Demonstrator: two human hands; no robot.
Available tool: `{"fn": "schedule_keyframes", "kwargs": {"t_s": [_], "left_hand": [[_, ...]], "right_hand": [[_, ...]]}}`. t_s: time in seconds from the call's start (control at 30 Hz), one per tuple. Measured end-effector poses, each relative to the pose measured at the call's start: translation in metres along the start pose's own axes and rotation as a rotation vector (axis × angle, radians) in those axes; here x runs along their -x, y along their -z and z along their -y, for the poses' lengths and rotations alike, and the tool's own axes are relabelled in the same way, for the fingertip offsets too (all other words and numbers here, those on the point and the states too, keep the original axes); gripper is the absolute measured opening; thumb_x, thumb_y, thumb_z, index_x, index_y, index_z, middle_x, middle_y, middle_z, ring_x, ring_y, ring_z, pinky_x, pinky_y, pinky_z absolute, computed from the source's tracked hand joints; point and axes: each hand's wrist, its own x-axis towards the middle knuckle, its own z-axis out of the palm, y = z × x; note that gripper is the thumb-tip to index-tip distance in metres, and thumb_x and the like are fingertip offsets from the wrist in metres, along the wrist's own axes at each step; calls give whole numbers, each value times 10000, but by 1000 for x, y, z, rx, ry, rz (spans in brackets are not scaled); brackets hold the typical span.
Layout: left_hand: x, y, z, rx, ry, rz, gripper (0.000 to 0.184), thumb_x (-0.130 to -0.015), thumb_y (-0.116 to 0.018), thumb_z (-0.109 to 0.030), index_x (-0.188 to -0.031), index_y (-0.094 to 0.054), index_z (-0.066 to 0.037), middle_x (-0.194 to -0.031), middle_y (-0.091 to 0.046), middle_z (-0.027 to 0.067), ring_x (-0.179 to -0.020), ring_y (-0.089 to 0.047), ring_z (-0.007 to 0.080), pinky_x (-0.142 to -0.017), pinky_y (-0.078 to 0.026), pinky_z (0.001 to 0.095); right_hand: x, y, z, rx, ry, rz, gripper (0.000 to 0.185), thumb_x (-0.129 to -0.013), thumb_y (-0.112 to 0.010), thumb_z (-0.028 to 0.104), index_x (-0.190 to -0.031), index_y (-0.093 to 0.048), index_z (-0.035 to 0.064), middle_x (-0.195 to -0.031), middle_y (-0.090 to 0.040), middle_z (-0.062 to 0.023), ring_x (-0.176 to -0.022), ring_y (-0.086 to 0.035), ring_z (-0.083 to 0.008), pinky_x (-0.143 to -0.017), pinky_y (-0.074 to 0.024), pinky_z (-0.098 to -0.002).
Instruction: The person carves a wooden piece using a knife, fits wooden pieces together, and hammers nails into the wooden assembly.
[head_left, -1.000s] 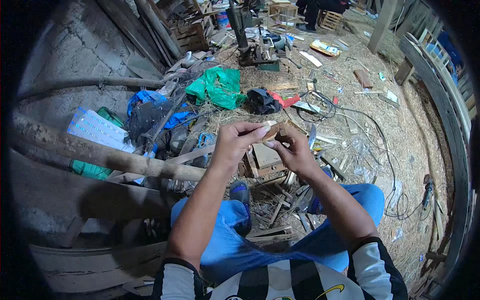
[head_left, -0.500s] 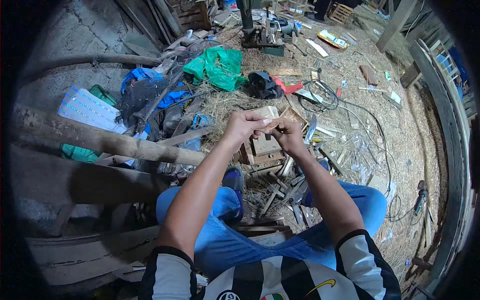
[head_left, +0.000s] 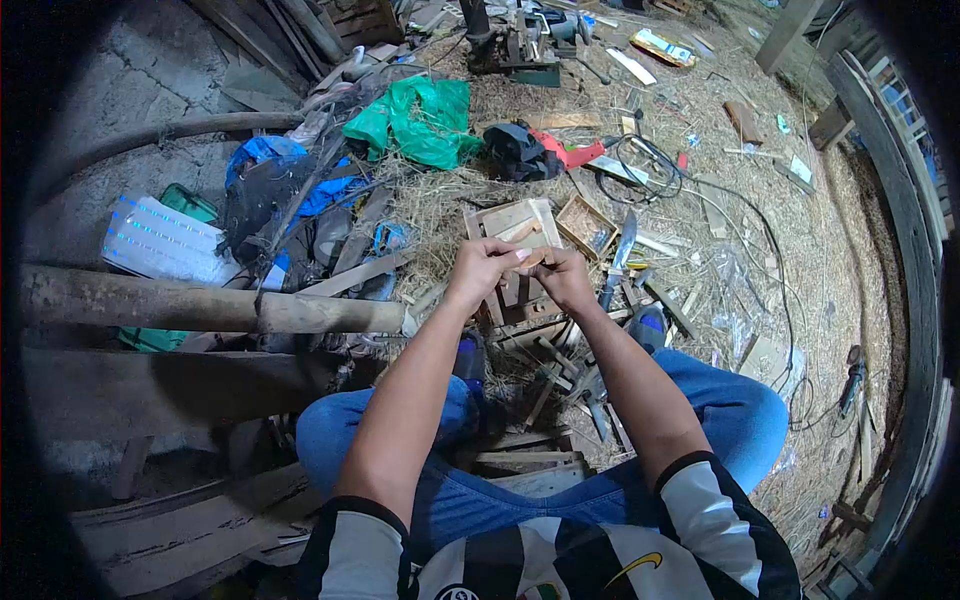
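Between my two hands is a small, flat, light-brown piece that looks like wood (head_left: 533, 259). My left hand (head_left: 484, 272) pinches its left side with thumb and fingers. My right hand (head_left: 566, 279) grips the other side, its fingers curled. Both hands are close together above a low wooden stand (head_left: 510, 215), which they partly hide. A small wooden tray (head_left: 588, 226) with bits inside sits just beyond my right hand. Right of the tray lies a knife with a broad blade (head_left: 626, 240), its handle toward me.
Wood scraps (head_left: 560, 375) litter the ground between my feet. A wooden pole (head_left: 200, 300) juts in from the left. Green plastic (head_left: 420, 125), a dark cloth bundle (head_left: 515, 150) and a looping cable (head_left: 760, 235) lie around. A metal machine (head_left: 530, 50) stands at the back.
The camera view has shifted a little, showing more of the stand and tray. Both hands keep hold of the small piece, and it is seen slightly more openly.
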Motion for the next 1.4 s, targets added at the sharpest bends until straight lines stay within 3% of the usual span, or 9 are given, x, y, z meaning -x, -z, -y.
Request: {"fn": "schedule_keyframes", "kwargs": {"t_s": [0.1,0.23,0.37,0.47,0.7,0.93,1.0,1.1,1.4], "left_hand": [[-1,-1,-6,-73,-17,-31,223,-822,-808,-181,-941,-762,1,-711,-688,20,-557,-557,60,-501,-439,238],[3,-4,-8,-138,-52,-39,186,-828,-794,-168,-933,-774,-15,-708,-686,12,-554,-546,55,-503,-428,235],[3,-7,-6,-124,-51,5,211,-859,-778,-200,-957,-766,-14,-763,-699,21,-592,-573,63,-532,-448,226],[-4,-11,6,-143,-176,-8,224,-861,-774,-173,-998,-751,2,-785,-712,41,-628,-625,74,-528,-450,228],[1,-11,-2,-69,-67,17,241,-854,-772,-119,-1015,-690,42,-834,-718,72,-624,-673,114,-557,-496,230],[20,-14,-5,224,42,-59,286,-963,-644,-300,-984,-630,-15,-840,-682,46,-744,-663,107,-587,-477,239],[23,-17,3,118,54,-121,288,-992,-603,-324,-965,-640,-40,-812,-663,35,-673,-607,101,-600,-469,247],[22,-21,19,275,41,-125,281,-1000,-592,-324,-950,-645,-53,-783,-643,20,-655,-581,97,-597,-458,250],[19,-38,41,306,-109,-249,305,-995,-610,-365,-945,-620,-65,-740,-621,1,-602,-556,72,-539,-448,232]], "right_hand": [[-8,8,-3,14,-40,71,206,-810,-775,39,-1013,-739,49,-884,-745,-78,-785,-661,-115,-713,-533,-291],[-20,59,42,-171,-274,387,655,-685,-677,49,-1334,-599,17,-1306,-619,-157,-1138,-611,-191,-927,-516,-339],[-24,59,74,-363,-392,239,529,-765,-775,114,-1265,-638,11,-1180,-669,-113,-1059,-641,-172,-885,-531,-333],[-16,34,84,62,-111,291,404,-775,-819,154,-1124,-684,1,-946,-730,-101,-833,-688,-174,-794,-546,-327],[-14,25,67,359,-113,201,425,-727,-871,181,-1055,-689,-20,-902,-739,-115,-807,-694,-164,-749,-546,-317],[-16,25,73,417,-102,218,317,-765,-832,177,-987,-716,-18,-843,-736,-122,-755,-697,-163,-725,-545,-321],[-15,20,74,299,-19,160,357,-723,-843,264,-908,-704,-8,-779,-696,-166,-690,-686,-302,-659,-527,-386],[-16,21,82,379,-84,235,332,-764,-837,193,-997,-725,-16,-837,-735,-126,-740,-692,-161,-715,-542,-323],[-17,25,87,370,-81,243,404,-749,-852,251,-1018,-728,-24,-854,-736,-151,-737,-698,-187,-713,-548,-334]]}}
